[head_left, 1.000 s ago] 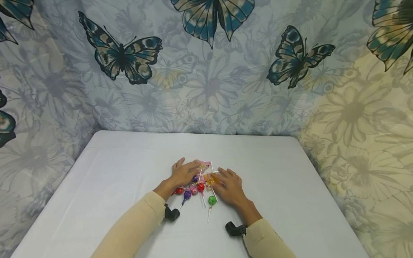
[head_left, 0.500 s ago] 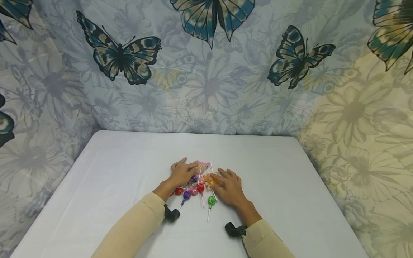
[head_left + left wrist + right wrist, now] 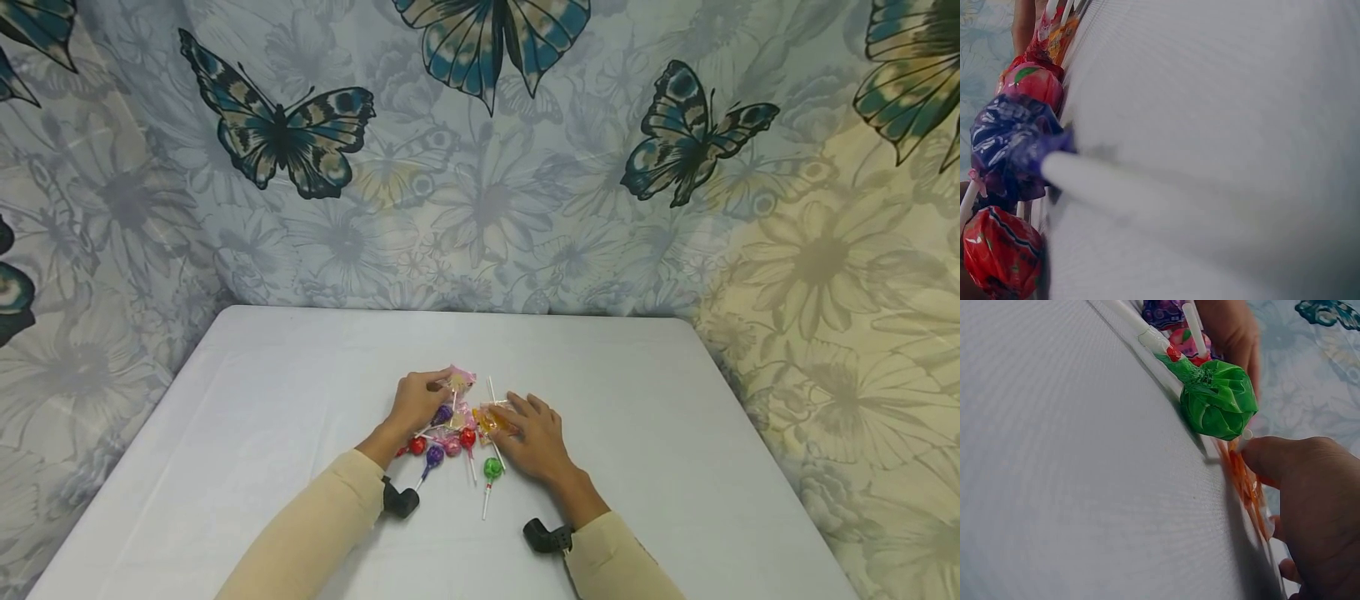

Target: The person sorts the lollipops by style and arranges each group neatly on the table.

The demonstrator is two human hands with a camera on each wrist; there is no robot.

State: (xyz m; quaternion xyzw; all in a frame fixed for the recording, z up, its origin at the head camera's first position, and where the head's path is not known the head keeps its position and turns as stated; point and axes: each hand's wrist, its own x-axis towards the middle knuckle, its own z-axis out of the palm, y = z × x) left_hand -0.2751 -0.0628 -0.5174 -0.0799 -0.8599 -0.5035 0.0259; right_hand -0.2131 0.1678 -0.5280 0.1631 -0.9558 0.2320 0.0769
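A small heap of wrapped lollipops lies mid-table. At its far left side my left hand (image 3: 417, 402) pinches a lollipop in a clear pink wrapper (image 3: 461, 381). My right hand (image 3: 534, 433) rests with relaxed fingers on an orange-wrapped candy (image 3: 488, 419); in the right wrist view its thumb (image 3: 1272, 457) touches a stick end above the orange wrapper (image 3: 1249, 487). Nearer me lie a green lollipop (image 3: 492, 468), a red one (image 3: 468, 437), a purple one (image 3: 435, 455) and a pink one (image 3: 452, 447). Beside the left wrist is another red lollipop (image 3: 417, 446).
The white-covered table (image 3: 300, 358) spreads out around the heap. Behind it hangs a butterfly-print backdrop (image 3: 487, 208). Black wrist cameras (image 3: 400, 500) sit on both arms, low beside the nearest lollipops.
My left hand's fingers have drawn together on the pink-wrapped lollipop and shifted it slightly left and away from me. A purple lollipop beside it has shifted slightly left. My right hand has stayed put.
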